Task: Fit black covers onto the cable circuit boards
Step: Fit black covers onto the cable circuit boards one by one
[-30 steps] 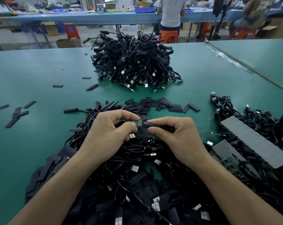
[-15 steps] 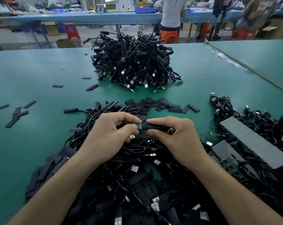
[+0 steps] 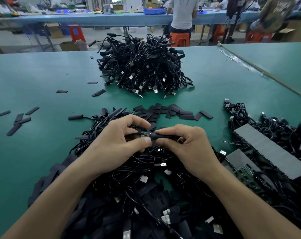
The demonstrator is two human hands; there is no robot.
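Moved: black cover [image 3: 161,135], further over circuit board [image 3: 145,135]; left hand [image 3: 115,147] pinches board, right hand [image 3: 189,145] pinches cover.

matt green cloth-like desk [image 3: 43,152], matt black covers [image 3: 186,114] beyond the hands, glossy black cables [image 3: 143,69], shiny metal plugs [image 3: 155,91], green circuit board [image 3: 145,135]

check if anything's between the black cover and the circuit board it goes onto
Nothing visible does. The right hand pinches the black cover with its mouth at the green circuit board, which the left hand holds.
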